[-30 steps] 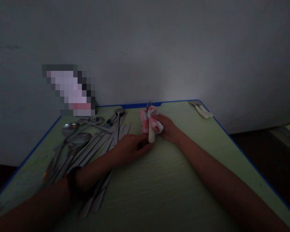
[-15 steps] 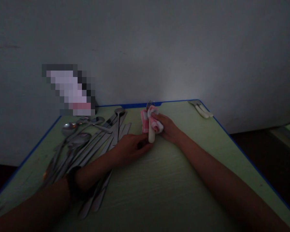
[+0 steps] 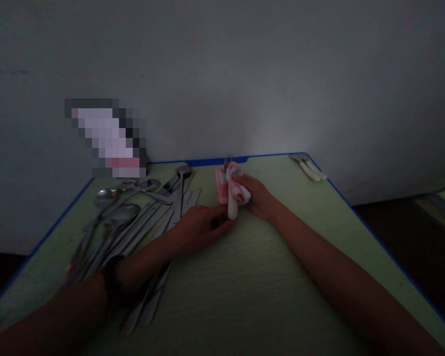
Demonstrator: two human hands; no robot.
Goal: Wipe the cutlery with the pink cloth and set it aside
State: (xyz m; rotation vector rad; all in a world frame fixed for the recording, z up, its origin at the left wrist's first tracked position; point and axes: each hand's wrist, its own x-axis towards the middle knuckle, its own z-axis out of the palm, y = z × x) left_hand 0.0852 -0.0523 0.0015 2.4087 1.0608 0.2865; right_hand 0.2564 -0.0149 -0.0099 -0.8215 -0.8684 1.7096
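The right hand (image 3: 258, 194) grasps a bunched pink-and-white cloth (image 3: 239, 192) around the neck of a fork (image 3: 233, 208), its thumb pressed on the folds. The left hand (image 3: 202, 226) pinches the lower end of the fork's pale handle between thumb and fingers, though some of those fingers are hidden in shadow. The fork is near the middle of the far part of the table (image 3: 267, 277), its tines showing beyond the cloth and pointing toward the wall (image 3: 282, 74); whether it touches the tabletop, I cannot tell. One flap of the cloth hangs on the left side of the handle. A dark band (image 3: 113, 279) circles the left wrist. Beside and partly beneath the left forearm lies a loose spread of metal cutlery: rounded spoons (image 3: 106, 197) toward the outer side, and long flat handles (image 3: 148, 225) slanting across one another nearer the hand. Behind the spoons, a blurred-out patch (image 3: 106, 138) hides something by the wall. In the far right corner, well apart from the hands, lie two pale-handled utensils (image 3: 309, 170) side by side. A blue rim (image 3: 217, 161) edges the light green tabletop.
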